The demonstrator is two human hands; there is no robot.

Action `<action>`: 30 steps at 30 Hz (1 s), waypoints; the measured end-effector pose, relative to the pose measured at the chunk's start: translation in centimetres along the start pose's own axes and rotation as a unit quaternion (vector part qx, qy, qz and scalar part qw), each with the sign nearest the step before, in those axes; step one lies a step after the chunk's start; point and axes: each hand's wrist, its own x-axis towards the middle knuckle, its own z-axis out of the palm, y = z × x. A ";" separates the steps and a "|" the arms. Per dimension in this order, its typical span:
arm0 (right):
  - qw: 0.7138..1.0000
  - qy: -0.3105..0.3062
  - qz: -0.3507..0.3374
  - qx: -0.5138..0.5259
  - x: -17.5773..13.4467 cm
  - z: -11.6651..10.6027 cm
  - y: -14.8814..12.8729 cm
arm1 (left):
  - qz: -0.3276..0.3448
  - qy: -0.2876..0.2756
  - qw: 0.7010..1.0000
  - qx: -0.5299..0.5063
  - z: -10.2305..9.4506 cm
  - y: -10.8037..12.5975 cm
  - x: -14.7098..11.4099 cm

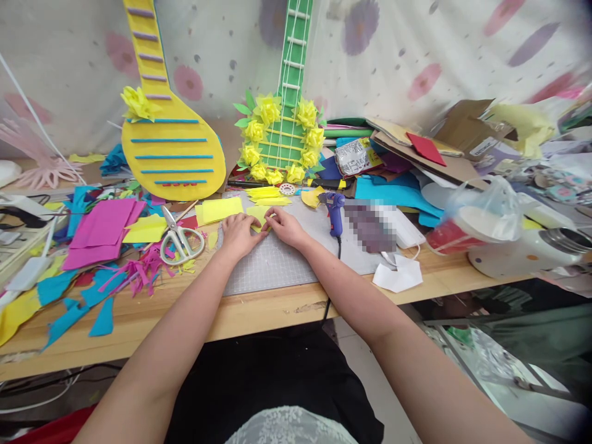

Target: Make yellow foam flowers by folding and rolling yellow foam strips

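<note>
A small piece of yellow paper (257,212) lies between my two hands, low over the grey cutting mat (272,274). My left hand (241,235) has its fingers curled down at the paper's left edge. From the other side, my right hand (287,228) pinches the paper between thumb and fingers. The thumbs nearly meet, and the fingertips are partly hidden. Just behind the left hand is a stack of yellow paper sheets (222,209). Folded yellow strips (268,196) lie beyond the hands. White-handled scissors (181,240) rest to the left.
A purple glue gun (333,213) stands right of the mat, its cord running off the table edge. Magenta sheets (99,231) and paper scraps cover the left side. Yellow (173,148) and green (289,129) paper instruments lean behind. A bagged cup (476,225) stands right.
</note>
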 end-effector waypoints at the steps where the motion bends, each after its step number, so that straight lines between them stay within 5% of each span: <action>1: 1.000 0.002 0.008 -0.009 0.0 0.0 0.0 | 0.001 -0.001 1.000 -0.002 -0.1 0.0 0.0; 30: 0.999 0.028 0.015 -0.025 0.0 0.3 0.1 | -0.011 0.012 0.999 -0.032 -0.4 -0.2 0.4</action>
